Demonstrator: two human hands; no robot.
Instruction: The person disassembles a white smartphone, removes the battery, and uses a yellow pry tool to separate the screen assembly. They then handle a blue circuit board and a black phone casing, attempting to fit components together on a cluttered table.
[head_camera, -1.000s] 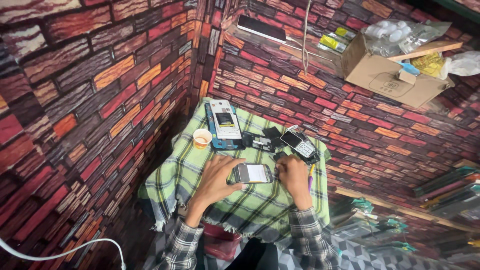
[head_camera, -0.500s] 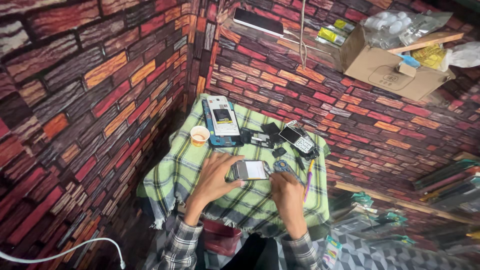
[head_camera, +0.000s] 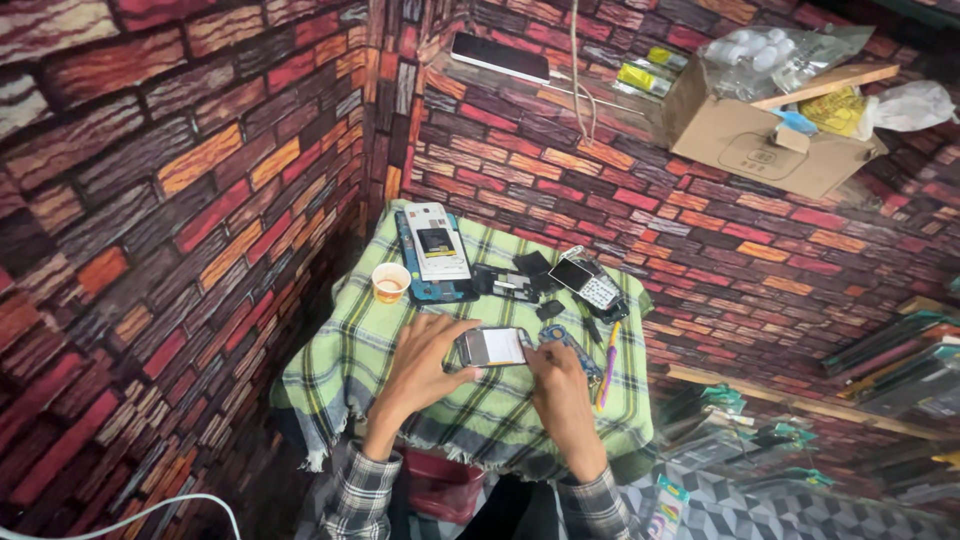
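Observation:
My left hand (head_camera: 425, 365) grips the left end of a small phone (head_camera: 495, 346) with a pale lit face, lying over the green checked cloth (head_camera: 350, 365). My right hand (head_camera: 560, 385) rests on the cloth at the phone's right end, fingertips touching it. Both sleeves are checked grey and white.
A paper cup (head_camera: 390, 282), a blue opened phone with a white part (head_camera: 435, 250), dark phone parts (head_camera: 510, 283), a keypad phone (head_camera: 590, 285) and a pink pen (head_camera: 607, 365) lie on the cloth. A cardboard box (head_camera: 760, 135) and a dark slab (head_camera: 500, 57) rest on the brick-patterned surface beyond.
My right hand slid down and to the right along the phone's end. The view shifted slightly; the left hand kept its hold.

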